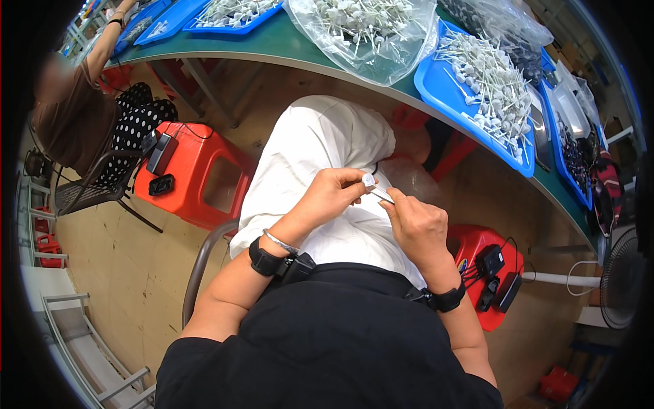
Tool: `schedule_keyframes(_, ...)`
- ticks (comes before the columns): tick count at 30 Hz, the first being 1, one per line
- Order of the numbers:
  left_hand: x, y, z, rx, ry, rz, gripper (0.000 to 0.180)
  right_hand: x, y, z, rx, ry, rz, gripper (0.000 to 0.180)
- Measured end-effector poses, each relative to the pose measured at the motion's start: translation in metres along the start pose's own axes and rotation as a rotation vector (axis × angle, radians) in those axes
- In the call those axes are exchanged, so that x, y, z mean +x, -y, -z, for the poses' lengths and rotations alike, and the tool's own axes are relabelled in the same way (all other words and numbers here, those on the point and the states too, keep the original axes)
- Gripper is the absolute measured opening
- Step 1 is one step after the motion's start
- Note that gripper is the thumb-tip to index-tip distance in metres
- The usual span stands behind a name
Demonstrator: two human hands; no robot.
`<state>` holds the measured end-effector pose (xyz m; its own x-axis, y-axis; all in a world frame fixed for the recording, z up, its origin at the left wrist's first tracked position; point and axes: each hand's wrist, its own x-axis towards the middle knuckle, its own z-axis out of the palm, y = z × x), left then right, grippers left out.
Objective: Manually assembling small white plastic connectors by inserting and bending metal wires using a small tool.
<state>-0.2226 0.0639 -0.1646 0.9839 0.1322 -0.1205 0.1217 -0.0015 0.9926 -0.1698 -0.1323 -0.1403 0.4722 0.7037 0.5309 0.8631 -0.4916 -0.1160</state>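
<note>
Over my lap, my left hand [328, 196] is closed, pinching a small white part with a round head [368, 180] between thumb and fingers. A thin, straight stem [382, 195] runs from beside that head toward my right hand [420, 223]. The right thumb and fingertips are closed on the stem's far end. Whether the stem is fixed to the head or is a separate rod, I cannot tell. Similar white parts with thin stems [487, 85] lie heaped in a blue tray [436, 95] on the table ahead and to the right.
The green table [272, 42] curves across the front, bearing a clear bag [392, 67] of white parts and more blue trays [178, 22]. Red stools with black devices stand left [197, 153] and right [470, 238]. A fan [618, 279] is at right; another person [75, 123] sits at left.
</note>
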Motion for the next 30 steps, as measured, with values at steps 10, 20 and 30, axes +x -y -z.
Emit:
schedule_keyframes(10,0.0019,0.006,-0.0023,0.013,-0.034,-0.069,0.018,-0.0005,0.0024,0.0018,0.052,0.038,-0.06,0.02)
schedule_keyframes(20,0.0027,0.0083,-0.0019,0.019,-0.049,-0.076,0.017,-0.0007,0.0026,0.0013,0.066,0.046,-0.063,0.021)
schedule_keyframes(30,0.0021,0.0062,-0.0032,0.054,-0.072,-0.075,0.018,0.0002,0.0054,0.0,0.074,0.029,-0.039,0.023)
